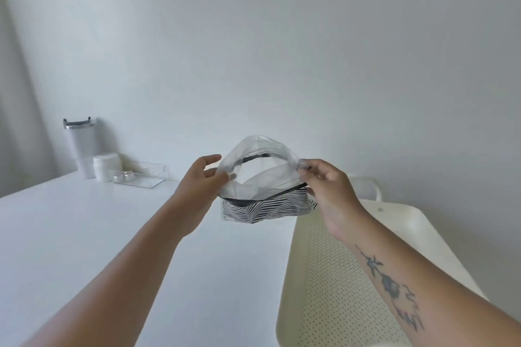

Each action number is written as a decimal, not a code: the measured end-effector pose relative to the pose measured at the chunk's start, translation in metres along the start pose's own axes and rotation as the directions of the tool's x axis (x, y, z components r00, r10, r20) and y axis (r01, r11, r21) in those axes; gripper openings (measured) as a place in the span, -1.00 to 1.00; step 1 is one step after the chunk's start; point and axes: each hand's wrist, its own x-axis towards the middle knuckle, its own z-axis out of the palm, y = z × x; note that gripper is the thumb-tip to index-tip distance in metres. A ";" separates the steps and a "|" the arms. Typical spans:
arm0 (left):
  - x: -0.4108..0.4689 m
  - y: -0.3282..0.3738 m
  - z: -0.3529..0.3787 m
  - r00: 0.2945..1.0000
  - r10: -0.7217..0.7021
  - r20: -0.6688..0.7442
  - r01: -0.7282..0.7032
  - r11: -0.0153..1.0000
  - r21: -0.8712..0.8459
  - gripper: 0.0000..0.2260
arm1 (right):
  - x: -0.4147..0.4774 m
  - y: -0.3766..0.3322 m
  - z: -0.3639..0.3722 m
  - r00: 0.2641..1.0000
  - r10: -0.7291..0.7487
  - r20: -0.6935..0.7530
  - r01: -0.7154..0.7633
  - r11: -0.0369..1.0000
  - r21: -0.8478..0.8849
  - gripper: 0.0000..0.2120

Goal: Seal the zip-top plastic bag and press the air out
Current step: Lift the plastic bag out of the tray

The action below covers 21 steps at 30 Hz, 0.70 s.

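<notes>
Forearms: both of mine reach in from the bottom edge; the right one carries a dark flower tattoo (390, 284).
Chair: a cream perforated seat (332, 284) sits low on the right, just beside the white surface (84, 234).
Bag: I see the zip-top bag (262, 177) held up between my two hands, above the surface's far edge, its mouth gaping in a wide loop.
Contents: a black-and-white striped fabric (267, 207) fills the bag's lower part.
Left hand (201, 180): at the bag's left rim; thumb and fingers (225, 176) pinch the clear plastic there.
Right hand (329, 186): at the bag's right corner; fingers clenched on the top edge near the dark zip strip.
Zip: not closed; the front and back lips stand well apart.
Far left: a white tumbler (80, 146), a small white jar (105, 167) and a clear tray (141, 176) stand by the wall.
</notes>
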 end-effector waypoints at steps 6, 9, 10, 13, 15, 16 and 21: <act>-0.017 -0.015 -0.034 0.998 0.043 -0.049 -0.045 0.998 -0.039 -0.58 | -0.007 0.008 0.034 0.997 0.034 0.063 -0.033 0.999 -0.017 -0.75; -0.027 -0.022 -0.045 0.994 0.064 -0.089 -0.066 0.998 -0.023 -0.63 | -0.014 0.013 0.045 0.991 0.071 0.115 -0.068 0.997 -0.032 -0.76; -0.031 -0.025 -0.050 0.992 0.072 -0.100 -0.074 0.997 -0.021 -0.67 | -0.017 0.015 0.048 0.989 0.083 0.120 -0.077 0.996 -0.049 -0.79; -0.043 -0.036 -0.063 0.985 0.086 -0.147 -0.087 0.996 -0.003 -0.66 | -0.029 0.026 0.061 0.982 0.138 0.129 -0.126 0.987 -0.096 -0.85; -0.052 -0.041 -0.070 0.979 0.101 -0.175 -0.099 0.995 0.022 -0.64 | -0.039 0.033 0.071 0.980 0.161 0.120 -0.148 0.983 -0.109 -0.83; -0.057 -0.044 -0.073 0.977 0.111 -0.184 -0.106 0.994 0.035 -0.63 | -0.045 0.037 0.075 0.980 0.165 0.107 -0.151 0.981 -0.124 -0.83; -0.079 -0.057 -0.085 0.977 0.127 -0.172 -0.112 0.989 0.097 -0.57 | -0.070 0.055 0.089 0.981 0.182 0.061 -0.173 0.976 -0.129 -0.82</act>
